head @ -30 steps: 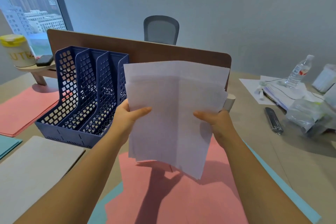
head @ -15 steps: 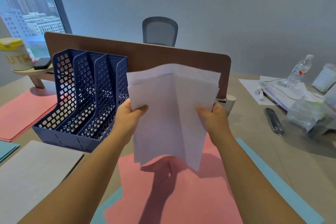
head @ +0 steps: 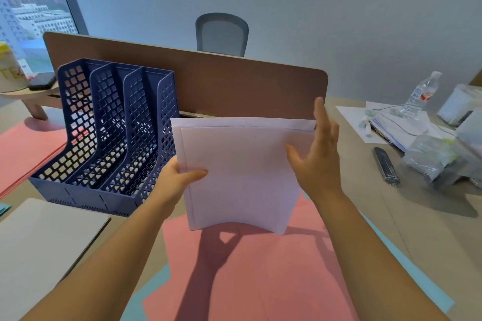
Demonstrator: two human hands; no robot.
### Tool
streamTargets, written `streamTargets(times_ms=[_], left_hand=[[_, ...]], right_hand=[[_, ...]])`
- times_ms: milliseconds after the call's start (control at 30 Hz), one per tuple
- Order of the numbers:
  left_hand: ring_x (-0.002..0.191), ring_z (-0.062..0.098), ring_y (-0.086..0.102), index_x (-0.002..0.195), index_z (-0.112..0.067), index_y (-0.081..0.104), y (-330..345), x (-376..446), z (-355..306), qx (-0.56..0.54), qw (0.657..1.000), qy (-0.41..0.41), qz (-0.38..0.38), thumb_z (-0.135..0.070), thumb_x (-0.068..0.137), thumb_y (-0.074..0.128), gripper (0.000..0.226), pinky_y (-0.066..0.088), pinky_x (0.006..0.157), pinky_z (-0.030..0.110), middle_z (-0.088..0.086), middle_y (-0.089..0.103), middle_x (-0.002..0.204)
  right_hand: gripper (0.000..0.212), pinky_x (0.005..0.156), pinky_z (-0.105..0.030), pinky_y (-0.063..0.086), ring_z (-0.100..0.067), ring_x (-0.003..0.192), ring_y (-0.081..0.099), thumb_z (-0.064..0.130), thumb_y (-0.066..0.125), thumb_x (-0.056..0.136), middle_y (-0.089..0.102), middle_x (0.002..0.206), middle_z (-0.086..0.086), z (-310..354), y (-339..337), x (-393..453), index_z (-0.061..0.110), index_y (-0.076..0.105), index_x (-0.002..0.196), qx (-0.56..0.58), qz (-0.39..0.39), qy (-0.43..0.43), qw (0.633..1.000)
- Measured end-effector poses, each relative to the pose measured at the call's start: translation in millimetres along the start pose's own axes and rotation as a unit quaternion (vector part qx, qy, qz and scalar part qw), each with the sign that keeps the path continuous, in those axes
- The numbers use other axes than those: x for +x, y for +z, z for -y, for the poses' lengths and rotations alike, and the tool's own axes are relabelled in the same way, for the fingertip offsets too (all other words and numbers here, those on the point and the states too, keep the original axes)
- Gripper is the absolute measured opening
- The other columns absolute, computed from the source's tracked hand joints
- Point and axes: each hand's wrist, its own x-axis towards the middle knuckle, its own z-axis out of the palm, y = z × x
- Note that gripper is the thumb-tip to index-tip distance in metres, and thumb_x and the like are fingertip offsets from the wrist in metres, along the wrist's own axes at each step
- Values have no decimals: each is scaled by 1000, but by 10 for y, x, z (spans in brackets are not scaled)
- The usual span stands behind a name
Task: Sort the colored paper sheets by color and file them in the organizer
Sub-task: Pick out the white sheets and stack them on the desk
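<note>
I have the white sheets [head: 242,172] up off the bench, standing on end in front of me. My left hand [head: 177,180] grips their left edge, thumb across the front and fingers behind. My right hand [head: 317,154] is released, fingers straight, its palm flat against the right edge of the stack, squaring it up. The top edges are not quite flush, one sheet showing above the others, so I judge I am in the middle of tidying the white bundle before filing it.

The blue organizer [head: 109,135] stands just to the left of the sheets, near the far edge of the bench against the brown divider [head: 208,81]. Its slots look empty from here, so filing has hardly begun. Next, I think, the stack needs to be even and then swung left and lowered into one slot, kept stiff enough not to buckle on the wall.

Pink sheets [head: 260,273] lie flat below my hands with light blue sheets [head: 407,268] showing beneath them; more pink sheets [head: 23,154] lie by the left edge, and a pale beige stack [head: 44,247] sits at the near left.

For writing, the yellow-lidded tub [head: 9,70] at far left shows yellow letters, "TE" at most. The water bottle [head: 420,94] at far right has a red and white label I cannot read.
</note>
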Motion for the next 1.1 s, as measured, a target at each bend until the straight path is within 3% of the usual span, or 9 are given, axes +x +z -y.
streamTargets(times_ms=[67, 133, 233, 333, 467, 633, 833, 933, 1100], left_hand=[[90, 22, 61, 91, -19, 59, -12, 11, 7, 3, 1000, 0, 1, 3, 69, 70, 34, 47, 88, 41, 4, 65, 94], [90, 21, 61, 96, -16, 58, -11, 32, 17, 6, 1000, -6, -4, 7, 76, 65, 31, 46, 90, 42, 4, 64, 95], [90, 21, 60, 106, -9, 55, 5, 67, 18, 13, 1000, -5, -6, 8, 80, 60, 31, 46, 92, 43, 3, 63, 94], [93, 26, 59, 108, -6, 55, 10, 113, 26, 8, 1000, -6, -15, 7, 82, 59, 30, 45, 93, 43, 2, 63, 93], [90, 21, 60, 102, -9, 58, -1, 171, 54, 6, 1000, -7, -9, 3, 82, 61, 24, 44, 93, 41, 0, 63, 91], [80, 8, 63, 86, -23, 62, -53, 229, 211, -5, 1000, -21, 16, -15, 59, 70, 29, 49, 76, 26, -12, 71, 75], [62, -1, 67, 82, -15, 64, 154, 349, 389, -53, 998, -18, 12, -2, 58, 72, 27, 53, 62, 18, -13, 72, 64], [62, 1, 67, 80, -15, 64, 215, 381, 432, -73, 997, -11, -1, -7, 54, 67, 27, 53, 59, 14, -12, 72, 65], [72, 7, 66, 87, -14, 65, 234, 291, 757, -24, 998, -50, -7, -5, 56, 69, 33, 50, 68, 20, -7, 71, 78]], right_hand=[[65, 83, -19, 44, -19, 120, 44, 4, 62, 84, 34, 142, -11, -32, -27, 20, 30, 35, 137, -66, 32, -24, 997], [43, 88, -17, 37, -23, 121, 46, 5, 61, 84, 38, 140, -11, -82, -30, 26, 15, 56, 126, -78, 39, -19, 996], [43, 88, 7, 25, -18, 119, 44, -2, 63, 81, 44, 133, -14, -97, -20, 36, 9, 58, 123, -29, 12, -28, 999], [63, 83, 12, 25, -9, 114, 43, 0, 71, 75, 46, 123, -1, -140, -3, 96, 9, 46, 131, 107, -10, 54, 993], [68, 63, -11, 51, -13, 84, 62, 32, 87, 43, 66, 92, 4, -292, 40, 115, 17, 60, 104, 367, 111, 236, 893], [83, 60, -20, 55, -7, 69, 69, 49, 88, 11, 74, 74, 10, -731, 299, -114, 19, 67, 85, 392, 204, 323, 837], [24, 63, -22, 57, -6, 59, 68, -2, 75, 61, 72, 64, 7, -795, 581, -253, 14, 67, 76, 391, 153, 363, 832], [24, 54, -14, 54, -2, 52, 66, -10, 65, 73, 70, 56, 11, -800, 564, -190, 14, 64, 75, 384, 116, 363, 841], [28, 59, -15, 54, 2, 54, 65, -12, 64, 74, 69, 58, 14, -960, 610, -477, 16, 64, 77, 349, 114, 391, 844]])
